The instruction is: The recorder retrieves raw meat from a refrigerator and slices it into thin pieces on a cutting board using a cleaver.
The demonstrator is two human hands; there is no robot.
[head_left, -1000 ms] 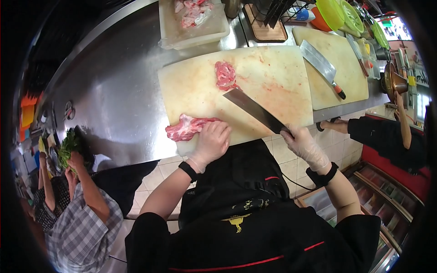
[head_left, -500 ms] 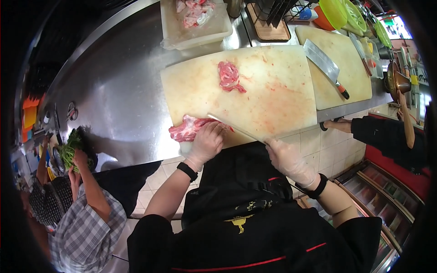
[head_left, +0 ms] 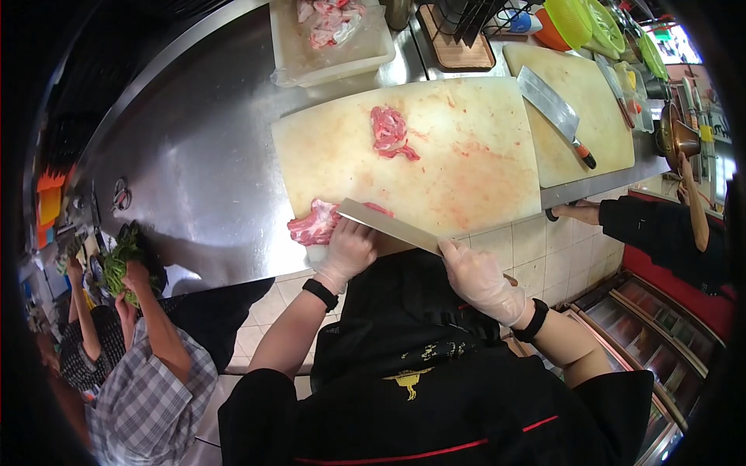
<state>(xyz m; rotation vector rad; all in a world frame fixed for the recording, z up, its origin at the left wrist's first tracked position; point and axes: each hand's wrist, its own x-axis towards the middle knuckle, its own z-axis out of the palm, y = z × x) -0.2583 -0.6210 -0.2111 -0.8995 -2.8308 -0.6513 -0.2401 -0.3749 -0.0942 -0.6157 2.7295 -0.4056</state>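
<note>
Red meat at near-left corner of board, left hand on it, partly behind cleaver, grip unclear. Right hand closed round cleaver. Piece, seemingly cut, lies farther up board; red meat looks largely uncut.

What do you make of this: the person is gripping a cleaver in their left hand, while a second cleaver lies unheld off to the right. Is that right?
Not quite: the head view shows the cleaver in the right hand, not the left hand, which is at a piece of meat. The second cleaver does lie unheld off to the right.
</note>
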